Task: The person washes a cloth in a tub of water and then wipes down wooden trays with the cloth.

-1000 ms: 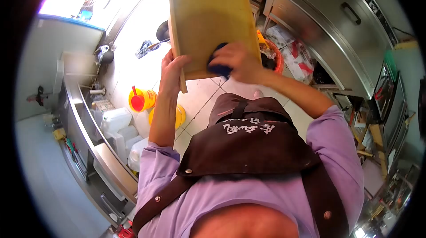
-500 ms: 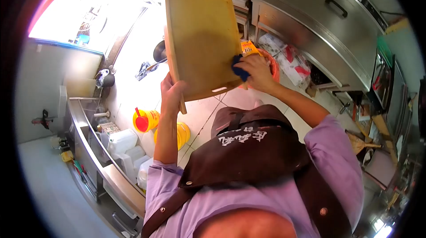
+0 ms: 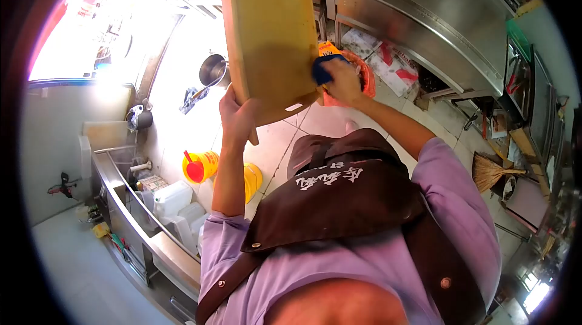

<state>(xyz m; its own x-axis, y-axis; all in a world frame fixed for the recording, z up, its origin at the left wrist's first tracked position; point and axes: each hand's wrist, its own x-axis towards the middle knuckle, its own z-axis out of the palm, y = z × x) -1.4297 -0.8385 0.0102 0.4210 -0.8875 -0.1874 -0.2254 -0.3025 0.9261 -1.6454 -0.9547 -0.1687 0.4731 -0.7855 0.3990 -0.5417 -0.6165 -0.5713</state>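
Observation:
A yellowish wooden tray (image 3: 273, 40) with raised side rails and a handle slot at each end is held up, tilted, in front of me. My left hand (image 3: 237, 116) is closed around the lower corner of its left rail, thumb on the near side. In my right hand (image 3: 342, 82) is a bunched dark blue cloth (image 3: 324, 69), pressed at the tray's right edge near the lower corner. Fingers of that hand are curled over the cloth and partly blurred.
Below the tray, an orange-red lined bin (image 3: 367, 76) stands on the tiled floor. Yellow buckets (image 3: 251, 180) and a metal pot (image 3: 212, 70) are to the left. A stainless steel cabinet (image 3: 412, 22) fills the far right; plastic jugs (image 3: 173, 197) sit under the left counter.
The tray has shifted slightly up and left in view and turned a little. My right hand and the cloth have moved slightly up along its right edge. My left hand keeps its grip.

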